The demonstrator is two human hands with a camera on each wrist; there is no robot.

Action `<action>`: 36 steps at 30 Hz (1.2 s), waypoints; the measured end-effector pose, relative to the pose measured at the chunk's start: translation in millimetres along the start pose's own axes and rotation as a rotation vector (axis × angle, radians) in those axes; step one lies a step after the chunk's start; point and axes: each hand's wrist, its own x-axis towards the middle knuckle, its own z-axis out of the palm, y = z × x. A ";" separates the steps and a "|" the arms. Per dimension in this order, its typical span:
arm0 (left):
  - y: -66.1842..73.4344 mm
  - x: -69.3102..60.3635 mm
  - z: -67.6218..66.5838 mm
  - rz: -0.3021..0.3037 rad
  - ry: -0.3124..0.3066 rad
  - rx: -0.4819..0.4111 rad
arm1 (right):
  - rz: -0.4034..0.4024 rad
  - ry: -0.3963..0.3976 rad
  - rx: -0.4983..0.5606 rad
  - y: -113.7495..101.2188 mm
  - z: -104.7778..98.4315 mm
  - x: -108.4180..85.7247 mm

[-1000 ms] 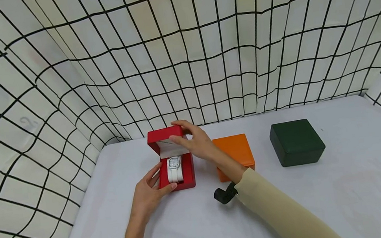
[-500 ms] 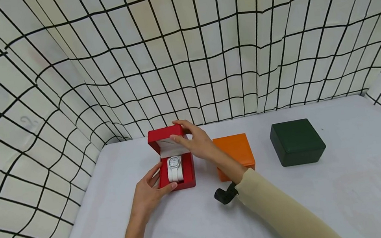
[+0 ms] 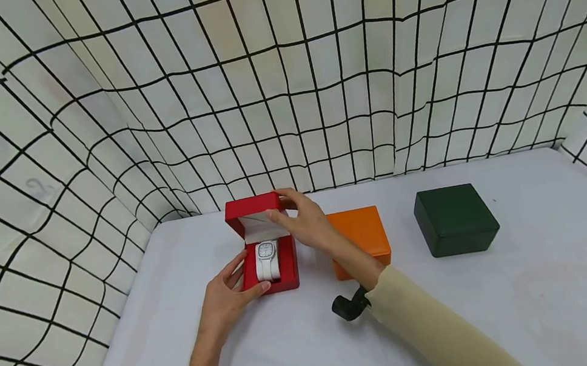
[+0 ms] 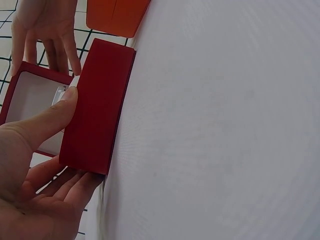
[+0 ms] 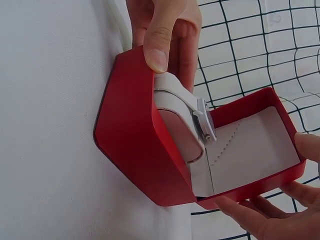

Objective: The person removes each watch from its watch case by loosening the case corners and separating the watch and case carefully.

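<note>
A red watch box (image 3: 291,272) stands on the white cloth with its lid (image 3: 252,206) raised, showing a pale lining. Inside sits a white wristwatch (image 3: 267,259), wrapped round a cushion, its face up; the right wrist view shows the watch (image 5: 202,122) from the side. My left hand (image 3: 223,304) grips the box base, thumb on the front edge and fingers along the left side. With thumb at the lid's rim and fingers behind it, my right hand (image 3: 305,223) holds the lid at its right side. The left wrist view shows the base's red wall (image 4: 100,105) under my left thumb.
An orange box (image 3: 360,233) lies just right of the red one, partly behind my right forearm. Farther right stands a dark green box (image 3: 457,221). Black-lined netting (image 3: 317,107) rises behind the white table (image 3: 553,236) and at its sides.
My right hand's fingers have shifted slightly at the lid's edge. The box, its raised lid and my left hand stay in place, apart from a small drift of the whole view.
</note>
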 end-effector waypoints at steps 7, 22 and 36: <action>-0.1 0.2 0.2 -0.002 0.003 -0.003 | -0.021 0.036 0.025 -1.9 -1.5 -7.1; -0.2 -0.4 -0.2 -0.007 -0.008 -0.034 | -0.040 0.102 0.015 -10.6 -1.6 -21.3; -0.2 -0.2 -1.1 -0.011 -0.014 -0.032 | -0.005 0.044 0.011 -9.4 3.3 -31.3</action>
